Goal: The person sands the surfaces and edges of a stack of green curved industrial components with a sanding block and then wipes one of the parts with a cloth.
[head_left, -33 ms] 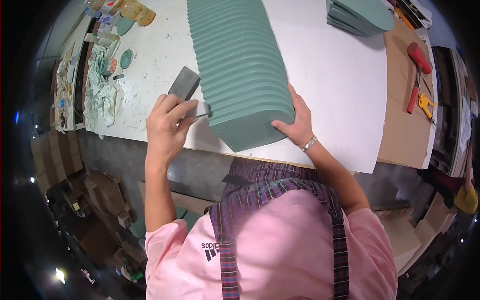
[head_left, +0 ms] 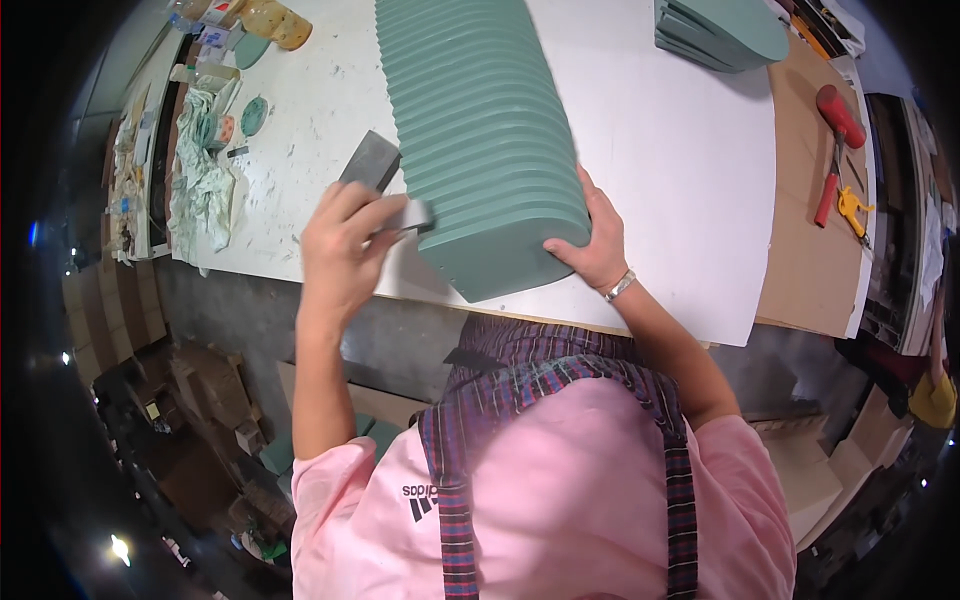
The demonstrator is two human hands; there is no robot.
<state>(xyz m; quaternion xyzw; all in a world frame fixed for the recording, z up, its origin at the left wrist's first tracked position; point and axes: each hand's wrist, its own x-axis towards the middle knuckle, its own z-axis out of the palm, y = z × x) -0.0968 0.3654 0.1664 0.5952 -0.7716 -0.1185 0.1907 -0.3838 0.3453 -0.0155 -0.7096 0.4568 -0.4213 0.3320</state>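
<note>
A row of stacked grey-green panels with rounded ends [head_left: 480, 140], ribbed along its length, lies on the white worktable [head_left: 670, 200]. My left hand [head_left: 345, 235] pinches a small grey sanding block [head_left: 411, 215] between thumb and fingers, at the near left edge of the stack; the block is slightly blurred. My right hand [head_left: 598, 235] grips the near right corner of the stack, thumb on the smooth end face and fingers along the right side. A larger dark grey block [head_left: 369, 162] lies beside the stack, just beyond my left hand.
At the far right sit more green panels [head_left: 720, 35]. A red-handled tool [head_left: 838, 115] and a yellow air blow gun [head_left: 852, 208] lie on brown board. Along the left are a crumpled cloth [head_left: 205, 190], a green-stained lid [head_left: 254, 116] and a jar [head_left: 275, 25].
My left hand has shifted slightly right and away from me with the sanding block, now closer over the stack's left edge. My right hand and the stack have stayed put.
</note>
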